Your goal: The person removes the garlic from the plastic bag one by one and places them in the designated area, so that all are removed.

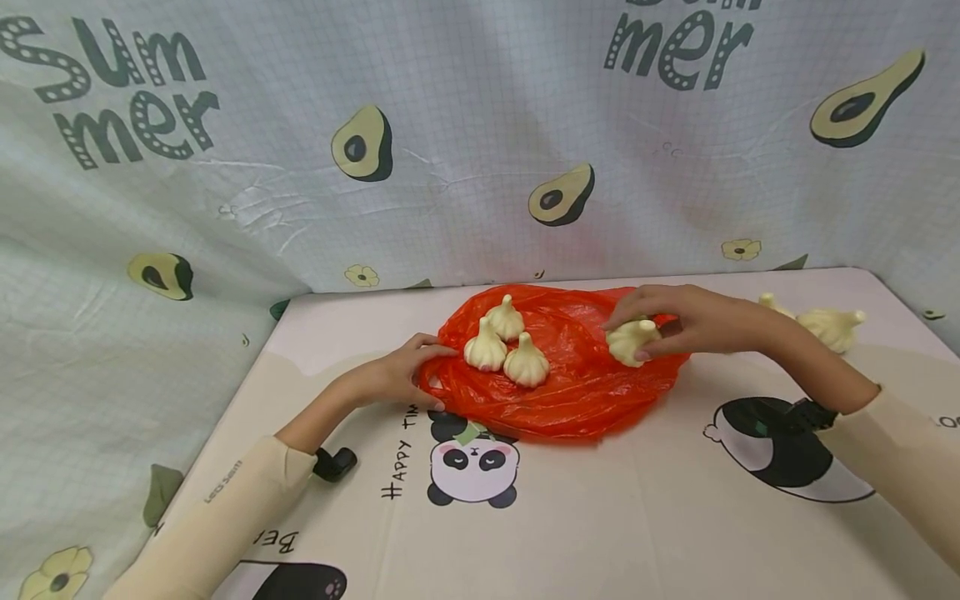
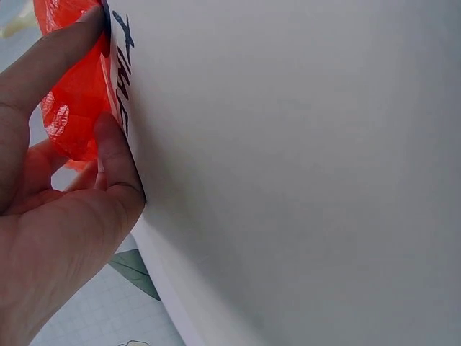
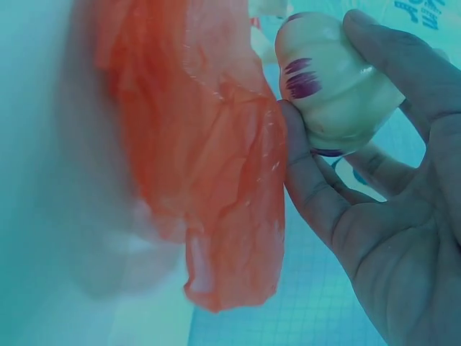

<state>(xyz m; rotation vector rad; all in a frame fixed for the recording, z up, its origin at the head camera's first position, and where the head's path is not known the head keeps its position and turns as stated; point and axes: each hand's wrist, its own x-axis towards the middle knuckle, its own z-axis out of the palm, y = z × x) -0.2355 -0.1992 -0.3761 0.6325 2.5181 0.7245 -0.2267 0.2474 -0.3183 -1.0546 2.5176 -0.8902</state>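
Note:
A red plastic bag [image 1: 577, 408] lies spread on the table, with three garlic bulbs [image 1: 527, 363] grouped on its left half. My left hand [image 1: 397, 372] holds the bag's left edge, thumb and fingers spread along it; in the left wrist view, the fingers [image 2: 115, 155] bend around the red plastic. Over the bag's right side, my right hand [image 1: 690, 321] pinches another garlic bulb [image 1: 632, 342] between thumb and fingers. The right wrist view shows this bulb [image 3: 335, 86] with purple streaks on its underside, close beside the bag [image 3: 209, 158].
Further garlic bulbs [image 1: 831, 328] lie at the right rear of the table, partly behind my right forearm. The pale tablecloth [image 1: 585, 525] carries panda prints. A hanging cloth with avocado prints [image 1: 450, 167] closes off the back and left side.

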